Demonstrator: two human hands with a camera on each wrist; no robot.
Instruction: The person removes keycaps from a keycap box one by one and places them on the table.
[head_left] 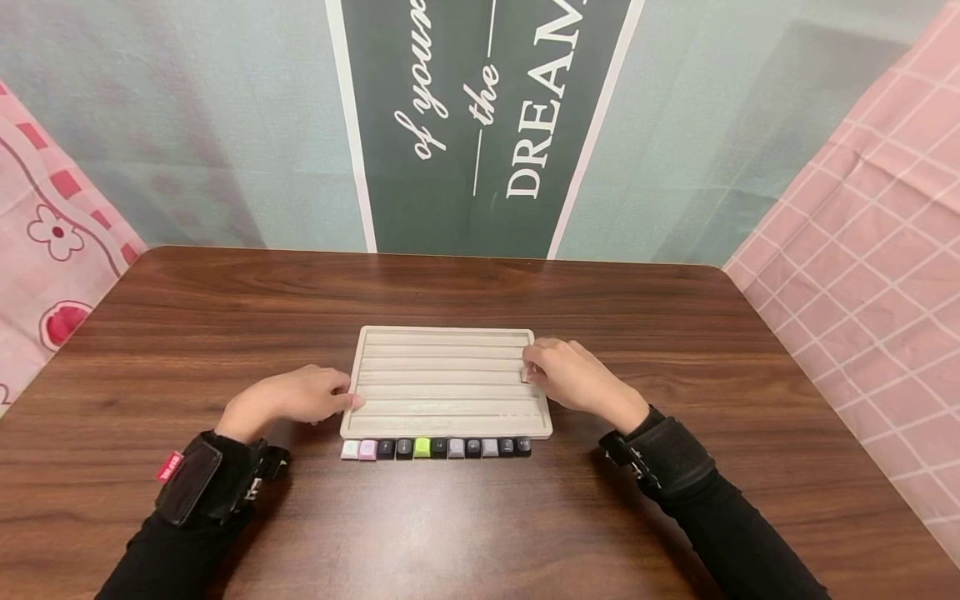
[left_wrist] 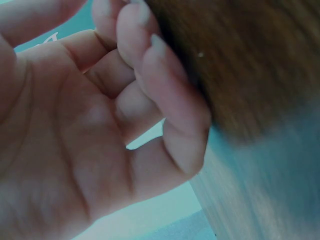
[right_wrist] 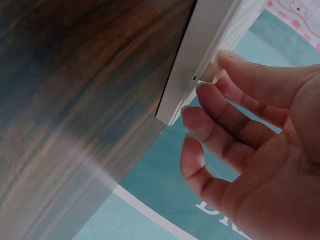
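A cream tray (head_left: pixel 450 363) with long ridges across it lies flat on the table. At its left rim is my left hand (head_left: pixel 303 393), its thumb resting on the edge and its fingers loosely bent beside the tray. The left wrist view shows that hand's palm (left_wrist: pixel 60 135) with nothing held in it. Over the tray's right side, my right hand (head_left: pixel 573 375) pinches a small pale keycap (head_left: pixel 526 377) between thumb and fingers. In the right wrist view the keycap (right_wrist: pixel 219 76) is mostly hidden by the fingertips. Several keycaps (head_left: pixel 422 448) stand in a row along the tray's front edge.
The brown wood-grain table (head_left: pixel 450 533) spreads around the tray. Behind it hangs a green cloth (head_left: pixel 465 208) with white lettering. Pink patterned cloths hang at the left (head_left: pixel 56 250) and right (head_left: pixel 862 275).
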